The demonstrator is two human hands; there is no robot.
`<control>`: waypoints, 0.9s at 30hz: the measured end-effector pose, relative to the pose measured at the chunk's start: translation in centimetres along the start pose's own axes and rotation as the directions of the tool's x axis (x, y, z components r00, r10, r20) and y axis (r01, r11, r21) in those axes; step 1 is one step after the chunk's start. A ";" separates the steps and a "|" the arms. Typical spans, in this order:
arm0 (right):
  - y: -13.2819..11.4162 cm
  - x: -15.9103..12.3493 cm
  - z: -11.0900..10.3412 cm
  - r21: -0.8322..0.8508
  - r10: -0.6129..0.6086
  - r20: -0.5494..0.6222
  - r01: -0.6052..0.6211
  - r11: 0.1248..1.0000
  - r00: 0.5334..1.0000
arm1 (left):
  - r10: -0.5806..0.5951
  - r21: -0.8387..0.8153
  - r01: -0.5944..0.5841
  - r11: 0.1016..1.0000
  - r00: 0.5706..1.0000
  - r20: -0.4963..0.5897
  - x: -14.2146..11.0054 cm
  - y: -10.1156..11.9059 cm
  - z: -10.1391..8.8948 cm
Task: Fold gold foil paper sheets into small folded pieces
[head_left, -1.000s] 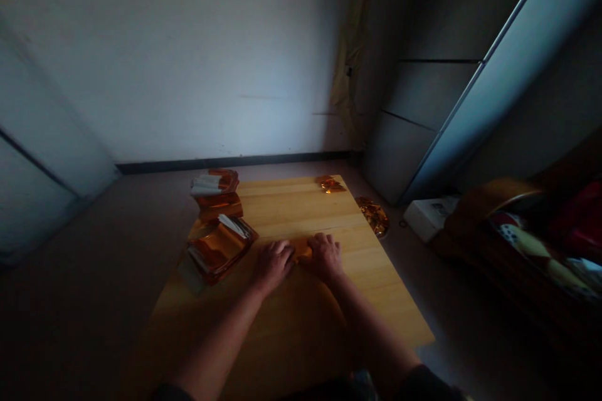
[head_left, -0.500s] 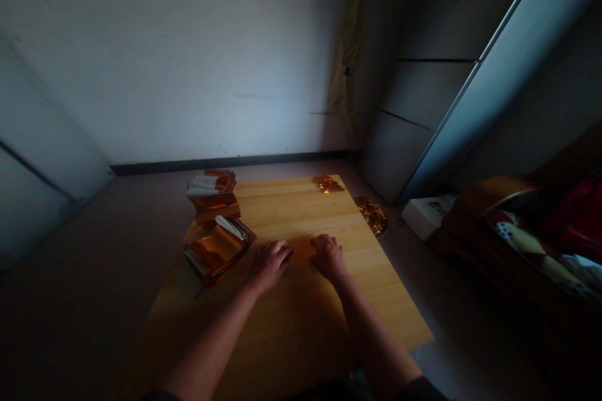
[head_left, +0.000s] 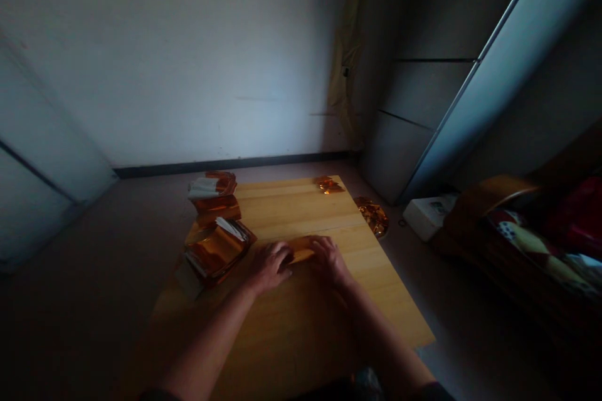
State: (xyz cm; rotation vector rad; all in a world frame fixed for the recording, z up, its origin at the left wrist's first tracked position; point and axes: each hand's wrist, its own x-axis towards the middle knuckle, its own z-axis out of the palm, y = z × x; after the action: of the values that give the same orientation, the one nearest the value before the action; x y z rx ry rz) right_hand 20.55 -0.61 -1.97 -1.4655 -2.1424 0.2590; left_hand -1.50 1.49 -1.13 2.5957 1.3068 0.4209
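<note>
Between my two hands is a sheet of shiny orange-gold foil paper point(head_left: 301, 249), its near edge curving up off the wooden table point(head_left: 301, 210). My left hand point(head_left: 273, 265) is closed on the sheet's left end, fingers curled. My right hand point(head_left: 332, 259) grips the right end, fingers bent over it and thumb hidden. Left of my left hand lies a stack of the same foil sheets point(head_left: 219, 249) with white edges showing. Behind it sits another stack of foil sheets point(head_left: 216, 203) at the table's left edge.
Folded foil pieces point(head_left: 330, 185) lie at the far right corner of the table. On the floor beyond the right edge is a bag of shiny foil pieces point(head_left: 372, 216). A white box point(head_left: 427, 216) and a wooden seat with cushions point(head_left: 512, 191) stand at right.
The foil sheet lay flatter before; now its near edge is raised and bent. My right hand has turned slightly and its fingers have curled over the sheet.
</note>
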 end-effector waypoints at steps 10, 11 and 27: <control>0.6 1.6 -0.2 0.031 0.019 0.108 -0.023 0.999 0.994 | -0.048 -0.112 0.035 0.993 0.992 -0.119 0.0 -0.5 0.8; 0.8 1.9 0.0 0.040 0.027 0.102 -0.031 0.999 0.994 | -0.074 -0.114 0.060 0.992 0.989 -0.125 0.0 -0.5 0.8; 0.3 2.7 0.3 0.028 0.198 0.069 -0.200 0.979 0.978 | -0.407 -0.316 0.342 0.885 0.898 -0.167 0.7 0.5 1.6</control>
State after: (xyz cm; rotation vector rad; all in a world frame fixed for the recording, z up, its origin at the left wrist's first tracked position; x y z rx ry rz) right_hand 19.88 2.05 -1.53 -1.6741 -2.0310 0.4203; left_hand -0.22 1.69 -2.41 2.0439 1.6483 0.7853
